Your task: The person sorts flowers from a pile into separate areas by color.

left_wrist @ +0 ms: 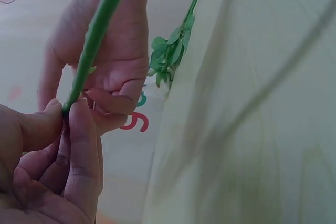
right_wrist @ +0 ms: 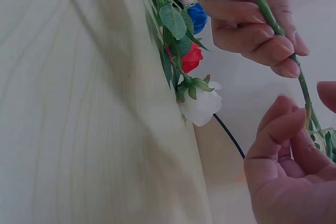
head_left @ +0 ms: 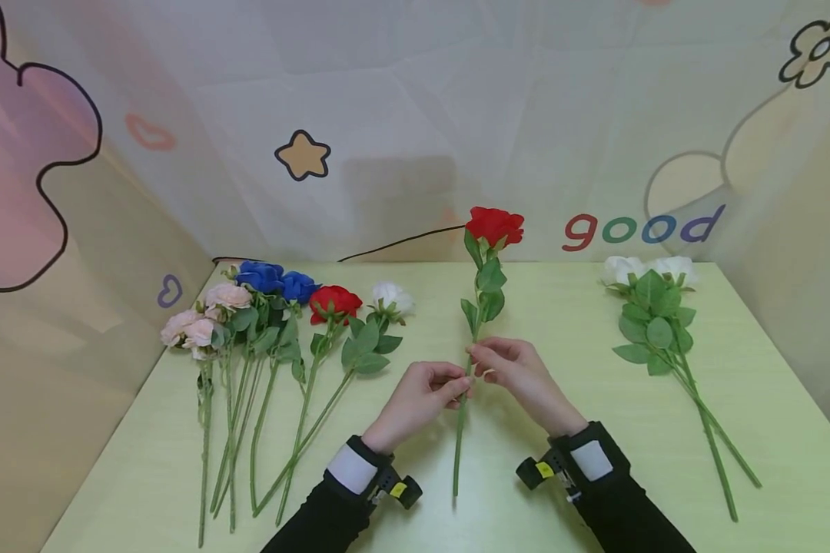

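A red artificial rose (head_left: 495, 226) with a long green leafy stem stands upright over the middle of the table. My left hand (head_left: 425, 399) pinches its stem between thumb and fingers; the left wrist view shows this grip on the green stem (left_wrist: 97, 35) closely. Just above it, my right hand (head_left: 526, 380) has its fingers curled at the same stem, below the leaves. In the right wrist view, the right fingers (right_wrist: 281, 135) meet at a small thin offshoot (right_wrist: 308, 116) beside the stem; how firmly they pinch is unclear.
On the left lie pale pink roses (head_left: 228, 296), blue roses (head_left: 260, 276), another red rose (head_left: 335, 302) and a white rose (head_left: 392, 297). Two white roses (head_left: 672, 269) with crossed stems lie at the right. A printed cloth backdrop (head_left: 401, 92) rises behind the table (head_left: 539, 491).
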Demonstrator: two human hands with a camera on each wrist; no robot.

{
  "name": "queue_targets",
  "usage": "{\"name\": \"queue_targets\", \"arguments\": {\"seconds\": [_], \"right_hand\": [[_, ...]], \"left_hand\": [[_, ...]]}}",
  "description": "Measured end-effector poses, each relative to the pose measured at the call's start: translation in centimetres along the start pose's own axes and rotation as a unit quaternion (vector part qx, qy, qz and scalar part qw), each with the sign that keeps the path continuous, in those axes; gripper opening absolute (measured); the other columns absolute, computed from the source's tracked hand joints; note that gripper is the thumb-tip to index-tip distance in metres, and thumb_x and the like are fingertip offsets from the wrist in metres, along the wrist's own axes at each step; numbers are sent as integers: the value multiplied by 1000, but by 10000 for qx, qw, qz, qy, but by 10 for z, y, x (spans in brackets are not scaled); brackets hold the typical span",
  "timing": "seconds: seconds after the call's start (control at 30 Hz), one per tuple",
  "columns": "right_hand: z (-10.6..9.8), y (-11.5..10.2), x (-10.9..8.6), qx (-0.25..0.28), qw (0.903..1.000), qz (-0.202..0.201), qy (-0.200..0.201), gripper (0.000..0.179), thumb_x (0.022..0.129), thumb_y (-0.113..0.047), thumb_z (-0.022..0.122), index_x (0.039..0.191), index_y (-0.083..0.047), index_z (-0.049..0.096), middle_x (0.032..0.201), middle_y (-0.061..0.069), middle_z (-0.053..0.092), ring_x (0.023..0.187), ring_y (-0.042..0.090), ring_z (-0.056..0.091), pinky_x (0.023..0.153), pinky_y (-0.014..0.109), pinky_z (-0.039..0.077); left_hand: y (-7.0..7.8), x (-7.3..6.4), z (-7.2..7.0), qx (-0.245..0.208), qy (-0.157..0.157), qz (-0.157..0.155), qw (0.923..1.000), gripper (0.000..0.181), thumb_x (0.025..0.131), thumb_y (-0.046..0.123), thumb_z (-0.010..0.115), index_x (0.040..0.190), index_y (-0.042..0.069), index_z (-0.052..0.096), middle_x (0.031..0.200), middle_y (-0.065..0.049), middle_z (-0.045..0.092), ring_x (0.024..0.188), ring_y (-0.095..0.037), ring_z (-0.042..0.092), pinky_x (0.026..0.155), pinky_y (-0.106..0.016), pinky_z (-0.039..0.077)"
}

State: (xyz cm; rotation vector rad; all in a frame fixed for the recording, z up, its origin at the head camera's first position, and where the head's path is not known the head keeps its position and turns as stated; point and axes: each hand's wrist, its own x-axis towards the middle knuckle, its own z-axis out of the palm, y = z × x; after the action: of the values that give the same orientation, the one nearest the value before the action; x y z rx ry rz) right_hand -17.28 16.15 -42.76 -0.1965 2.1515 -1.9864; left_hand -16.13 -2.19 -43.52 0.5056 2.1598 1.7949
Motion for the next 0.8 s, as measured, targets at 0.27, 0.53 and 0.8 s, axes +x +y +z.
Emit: {"name": "queue_targets", "arguments": {"seconds": [0.27, 0.53, 0.8], "right_hand": [[-2, 4, -1, 30, 9998, -42, 209, 44, 91, -28, 64, 109, 12, 60, 84, 7, 63, 81, 20, 57, 75, 28, 50], [-5, 4, -1, 14, 9997, -42, 240, 43, 92, -27, 62, 109, 13, 60, 81, 5, 63, 77, 16, 57, 71, 25, 50], [-21, -2, -1, -474, 9973, -149, 539, 37, 93, -25, 62, 107, 9, 62, 83, 12, 63, 73, 17, 58, 68, 21, 51]], "left_hand": [[-4, 1, 8, -73, -217, 41, 9997, 21, 94, 5, 56, 106, -11, 64, 93, -25, 67, 86, -39, 64, 66, -21, 54], [-6, 0, 8, -40, -202, 39, 9998, 23, 93, 13, 60, 104, -6, 66, 90, -19, 69, 80, -31, 66, 66, -24, 55], [-3, -1, -3, 800, 62, 393, 9960, 26, 95, 24, 58, 106, 2, 68, 90, -7, 70, 79, -26, 68, 66, -26, 54]]}}
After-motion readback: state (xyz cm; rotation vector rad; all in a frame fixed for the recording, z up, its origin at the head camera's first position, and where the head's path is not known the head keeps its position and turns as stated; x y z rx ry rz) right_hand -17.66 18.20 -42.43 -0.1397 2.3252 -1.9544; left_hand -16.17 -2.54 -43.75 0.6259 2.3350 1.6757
